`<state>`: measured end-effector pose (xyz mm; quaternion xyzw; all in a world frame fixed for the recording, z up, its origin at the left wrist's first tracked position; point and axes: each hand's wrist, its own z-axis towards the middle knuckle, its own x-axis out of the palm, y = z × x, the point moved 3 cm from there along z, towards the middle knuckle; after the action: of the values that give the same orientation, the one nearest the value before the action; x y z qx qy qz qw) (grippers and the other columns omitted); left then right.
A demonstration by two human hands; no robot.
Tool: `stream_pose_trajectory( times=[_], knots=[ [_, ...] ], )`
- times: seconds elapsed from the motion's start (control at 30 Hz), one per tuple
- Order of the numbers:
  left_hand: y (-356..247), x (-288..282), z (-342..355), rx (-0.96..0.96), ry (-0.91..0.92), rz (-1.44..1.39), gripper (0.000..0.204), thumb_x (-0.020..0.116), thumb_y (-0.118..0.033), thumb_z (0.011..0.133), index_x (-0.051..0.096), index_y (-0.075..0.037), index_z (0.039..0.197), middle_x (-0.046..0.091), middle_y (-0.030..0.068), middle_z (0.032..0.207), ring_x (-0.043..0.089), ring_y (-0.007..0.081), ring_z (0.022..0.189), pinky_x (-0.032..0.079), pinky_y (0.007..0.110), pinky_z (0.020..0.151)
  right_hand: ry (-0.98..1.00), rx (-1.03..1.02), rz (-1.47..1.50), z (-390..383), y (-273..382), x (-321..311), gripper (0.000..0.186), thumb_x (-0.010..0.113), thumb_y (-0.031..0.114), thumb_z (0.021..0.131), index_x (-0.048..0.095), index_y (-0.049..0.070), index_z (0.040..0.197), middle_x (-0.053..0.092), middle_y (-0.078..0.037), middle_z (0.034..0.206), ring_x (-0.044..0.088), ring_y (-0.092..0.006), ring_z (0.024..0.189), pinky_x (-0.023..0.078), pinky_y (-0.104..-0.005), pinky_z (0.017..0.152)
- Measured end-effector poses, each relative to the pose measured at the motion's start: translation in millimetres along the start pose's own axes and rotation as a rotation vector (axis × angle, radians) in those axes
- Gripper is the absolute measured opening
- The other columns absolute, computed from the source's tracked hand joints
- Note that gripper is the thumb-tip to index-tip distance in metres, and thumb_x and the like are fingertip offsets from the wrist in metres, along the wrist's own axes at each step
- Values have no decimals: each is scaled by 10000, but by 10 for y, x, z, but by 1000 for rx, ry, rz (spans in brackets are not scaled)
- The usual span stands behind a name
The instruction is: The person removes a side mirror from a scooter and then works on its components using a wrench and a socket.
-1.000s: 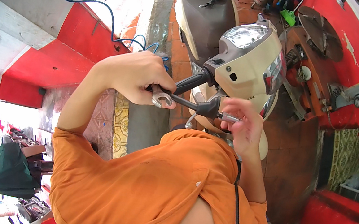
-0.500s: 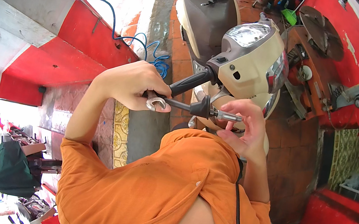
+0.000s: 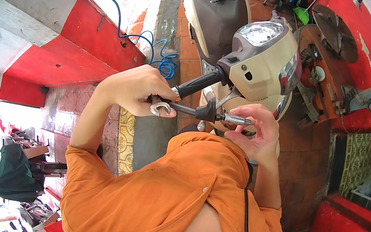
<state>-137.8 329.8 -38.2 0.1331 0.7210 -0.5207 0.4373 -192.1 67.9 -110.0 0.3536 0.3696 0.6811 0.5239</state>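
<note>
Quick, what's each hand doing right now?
Left hand: closed around a wrench, beside the scooter's handlebar grip.
Right hand: fingers pinching the metal rod at the wrench's far end.

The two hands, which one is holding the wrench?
The left hand grips the wrench at its open end; the right hand only pinches the threaded metal stem.

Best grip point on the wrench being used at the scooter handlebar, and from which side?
Grip the wrench near its open-jaw end, on the person's left, coming from above. It lies roughly level across the view, its far end engaged at the mirror-stem fitting that the right hand steadies. The left hand already wraps that free end, likely giving the most leverage.
</note>
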Motion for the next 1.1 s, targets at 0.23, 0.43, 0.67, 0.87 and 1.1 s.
stream_pose_trajectory(
  times=[0.23, 0.43, 0.67, 0.87, 1.1],
  knots=[
    [26, 14, 5, 12, 15, -4, 223, 766, -195, 778, 649, -12, 724, 492, 114, 576, 508, 313, 537, 361, 402, 471, 197, -49, -233, -78, -30, -170, 293, 749, 41, 858, 624, -28, 1114, 703, -155, 954, 715, -185, 824, 580, -262, 674],
    [28, 7, 30, 21, 18, 13, 204, 764, -193, 778, 671, -13, 752, 514, 111, 584, 525, 302, 538, 372, 387, 470, 137, 12, -101, 26, 1, -50, 288, 755, 110, 867, 648, 13, 1116, 713, -108, 946, 689, -144, 771, 538, -240, 598],
    [81, 23, 18, 22, 19, -5, 201, 764, -205, 782, 694, -17, 787, 535, 115, 595, 540, 294, 538, 382, 377, 469, 85, -241, -299, 39, -15, -19, 309, 804, 83, 812, 676, 57, 1092, 716, -61, 945, 669, -109, 736, 494, -212, 529],
    [114, 40, 36, 26, 37, 6, 197, 767, -199, 782, 694, -16, 789, 544, 118, 604, 547, 300, 545, 384, 383, 473, 156, -51, -189, -26, -88, -133, 316, 807, 26, 790, 680, 51, 1078, 715, -55, 924, 672, -104, 750, 495, -202, 535],
    [151, 36, 45, 28, 35, -34, 197, 772, -194, 781, 705, -11, 813, 552, 121, 607, 554, 300, 543, 390, 383, 473, 122, -163, -298, 66, 62, -3, 190, 729, 115, 903, 678, -17, 1029, 706, -96, 804, 682, -139, 716, 538, -236, 621]
  ],
)
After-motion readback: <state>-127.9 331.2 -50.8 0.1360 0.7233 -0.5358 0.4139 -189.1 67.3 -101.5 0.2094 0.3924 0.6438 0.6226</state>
